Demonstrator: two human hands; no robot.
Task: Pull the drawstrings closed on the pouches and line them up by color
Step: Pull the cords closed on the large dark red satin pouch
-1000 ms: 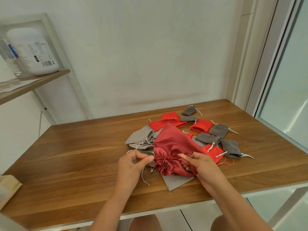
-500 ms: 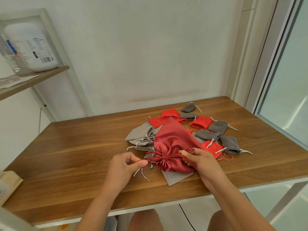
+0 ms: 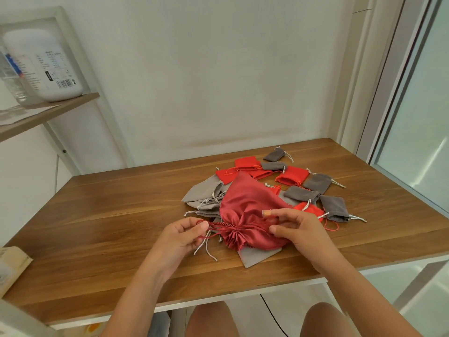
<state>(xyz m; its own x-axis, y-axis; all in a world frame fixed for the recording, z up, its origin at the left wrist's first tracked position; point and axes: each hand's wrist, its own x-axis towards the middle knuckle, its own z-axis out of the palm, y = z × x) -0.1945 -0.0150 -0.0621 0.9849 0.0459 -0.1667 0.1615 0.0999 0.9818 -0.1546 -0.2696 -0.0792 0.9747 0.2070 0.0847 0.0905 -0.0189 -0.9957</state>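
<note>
A large dark red satin pouch [image 3: 245, 205] lies on the pile, its mouth gathered tight toward me. My left hand [image 3: 181, 235] pinches its red drawstring [image 3: 215, 224], pulled out to the left. My right hand [image 3: 300, 227] hovers over the pouch's right side, fingers loosely spread, thumb near the fabric. Light grey pouches [image 3: 204, 194] lie under and left of it. Small bright red pouches [image 3: 291, 177] and small dark grey pouches [image 3: 334, 206] are scattered behind and to the right.
The wooden table [image 3: 97, 222] has bare surface on its left half. A shelf [image 3: 48, 113] at upper left carries a white bottle [image 3: 43, 66]. A box corner [image 3: 12, 266] sits at the table's left edge. A window frame [image 3: 393, 93] stands on the right.
My left hand has drawn the red cord farther left and the pouch mouth has cinched tighter. My right hand has loosened from the pouch's gathered edge and its fingers have spread.
</note>
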